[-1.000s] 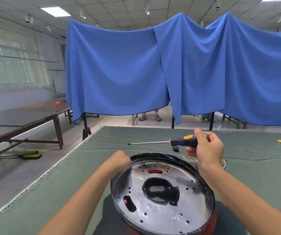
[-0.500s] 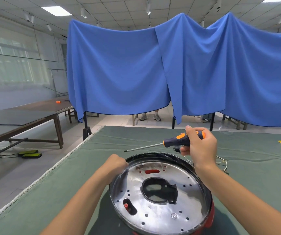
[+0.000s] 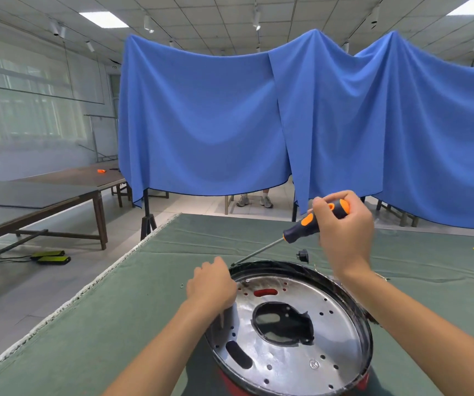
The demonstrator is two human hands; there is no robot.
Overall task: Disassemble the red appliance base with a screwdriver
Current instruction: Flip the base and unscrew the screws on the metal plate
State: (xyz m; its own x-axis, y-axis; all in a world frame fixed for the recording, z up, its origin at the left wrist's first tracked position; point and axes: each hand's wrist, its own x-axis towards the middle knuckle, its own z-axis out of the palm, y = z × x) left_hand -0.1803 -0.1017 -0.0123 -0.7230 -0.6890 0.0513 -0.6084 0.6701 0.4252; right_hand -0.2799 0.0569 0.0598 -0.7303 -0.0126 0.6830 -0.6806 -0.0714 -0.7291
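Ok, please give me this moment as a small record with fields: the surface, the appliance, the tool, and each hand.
surface: table under green cloth
appliance: red appliance base, its shiny perforated metal plate facing the camera
tool: screwdriver, orange and dark handle, tip down at the base's far rim
right hand: grips the screwdriver handle
left hand: rests on the base's left rim
nearby: small black part on the cloth

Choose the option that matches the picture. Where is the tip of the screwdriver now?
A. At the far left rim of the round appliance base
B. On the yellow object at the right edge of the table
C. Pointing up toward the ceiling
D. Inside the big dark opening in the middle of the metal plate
A: the right hand grips the screwdriver, whose shaft slants down to the far left rim of the appliance base, near the left hand.
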